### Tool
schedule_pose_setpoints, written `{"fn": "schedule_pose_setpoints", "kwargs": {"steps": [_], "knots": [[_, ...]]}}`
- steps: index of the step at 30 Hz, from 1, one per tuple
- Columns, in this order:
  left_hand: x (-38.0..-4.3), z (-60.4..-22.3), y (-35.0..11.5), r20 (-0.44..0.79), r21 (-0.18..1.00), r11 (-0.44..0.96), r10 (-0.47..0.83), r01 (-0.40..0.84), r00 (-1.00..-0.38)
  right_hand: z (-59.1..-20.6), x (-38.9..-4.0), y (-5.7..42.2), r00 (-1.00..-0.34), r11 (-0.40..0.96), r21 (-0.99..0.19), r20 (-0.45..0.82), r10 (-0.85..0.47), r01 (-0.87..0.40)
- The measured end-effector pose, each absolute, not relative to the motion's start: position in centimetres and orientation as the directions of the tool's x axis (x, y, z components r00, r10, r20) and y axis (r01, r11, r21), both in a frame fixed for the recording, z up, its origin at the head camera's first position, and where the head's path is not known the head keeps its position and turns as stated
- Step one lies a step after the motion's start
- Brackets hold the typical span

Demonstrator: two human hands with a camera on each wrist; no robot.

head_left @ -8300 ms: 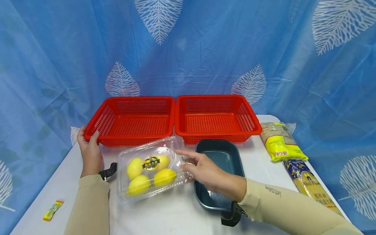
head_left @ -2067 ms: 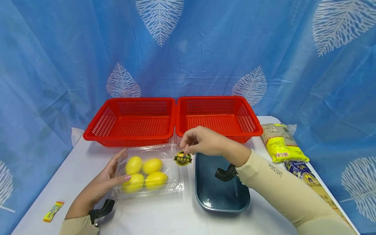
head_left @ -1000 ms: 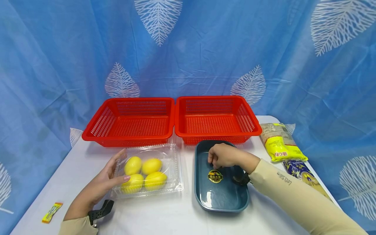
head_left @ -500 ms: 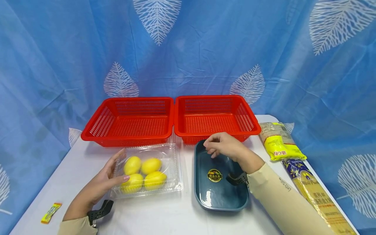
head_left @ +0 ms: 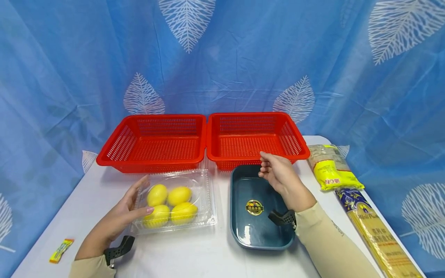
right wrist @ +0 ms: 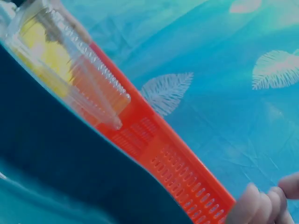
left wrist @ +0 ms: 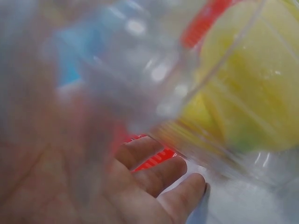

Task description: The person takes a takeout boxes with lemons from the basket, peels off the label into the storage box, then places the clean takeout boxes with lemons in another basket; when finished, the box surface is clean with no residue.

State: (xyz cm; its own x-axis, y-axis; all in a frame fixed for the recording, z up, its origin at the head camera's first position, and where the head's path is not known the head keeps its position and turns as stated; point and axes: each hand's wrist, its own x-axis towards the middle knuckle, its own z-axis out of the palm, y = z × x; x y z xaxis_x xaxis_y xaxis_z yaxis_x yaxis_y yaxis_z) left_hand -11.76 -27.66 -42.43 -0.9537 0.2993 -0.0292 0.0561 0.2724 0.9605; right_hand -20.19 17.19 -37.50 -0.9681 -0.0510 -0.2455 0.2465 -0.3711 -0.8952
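Note:
A clear plastic clamshell box (head_left: 205,212) with several lemons (head_left: 179,196) lies closed on the table. My left hand (head_left: 121,214) holds the box by its left end, the thumb over the lid and the fingers along the side; the left wrist view shows some fingers (left wrist: 161,175) beside the plastic. Right of the box is a dark blue tray (head_left: 240,227), with a round black and gold fruit sticker (head_left: 254,207) flat on its floor. Above the tray's far right part, my right hand (head_left: 279,175) hovers with loosely curled fingers and nothing in them.
Two red plastic baskets, a left one (head_left: 153,166) and a right one (head_left: 257,157), stand side by side behind. On the right lie a yellow-labelled food bag (head_left: 328,166) and a spaghetti packet (head_left: 375,231). A small yellow packet (head_left: 61,251) lies at the left.
The sticker has gone from the box lid to the tray floor. My right hand peeled it, set it there and lifted away. My left hand moved from the red basket to the box.

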Motion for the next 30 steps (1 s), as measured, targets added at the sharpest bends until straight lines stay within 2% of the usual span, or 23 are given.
{"fn": "schedule_pose_setpoints", "kwargs": {"steps": [17, 25, 30], "knots": [[-11.7, -42.7, -27.7, -0.045, 0.965, 0.26, 0.279, 0.03, -0.959, -36.8, -20.0, 19.3, -0.912, -0.679, -0.7, -0.396, 0.11, 0.223], [-11.7, -42.6, -27.6, -0.054, 0.963, 0.269, 0.279, 0.024, -0.959, -37.1, -20.4, 19.6, -0.861, -0.771, -0.611, -0.475, 0.18, 0.177], [-11.8, -42.5, -27.7, -0.06, 0.958, 0.284, 0.277, 0.022, -0.959, -37.3, -20.4, 20.0, -0.838, -0.786, -0.603, -0.491, 0.237, 0.132]]}}
